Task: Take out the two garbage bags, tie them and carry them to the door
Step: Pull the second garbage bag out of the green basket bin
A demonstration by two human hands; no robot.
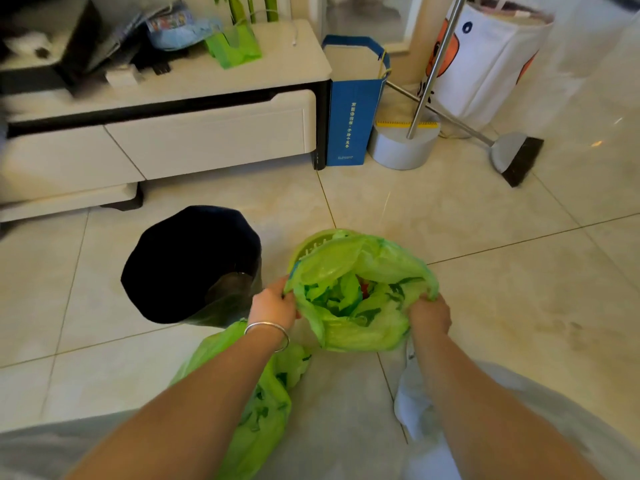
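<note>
A green garbage bag (360, 327) hangs open in front of me, with crumpled green and reddish waste inside. My left hand (273, 304) grips its left rim and my right hand (429, 315) grips its right rim. Behind the bag, a green plastic bin (311, 245) shows only its slotted rim. A second green garbage bag (263, 407) lies on the floor under my left forearm. To the left stands a dark bin (187, 261) lined with a black bag.
A white TV cabinet (207, 140) runs along the back left. A blue paper bag (349, 112), a round stand base (401, 147) with a metal pole, a broom (516, 157) and a white laundry basket (491, 57) stand at the back right. Pale tile floor (502, 271) lies around.
</note>
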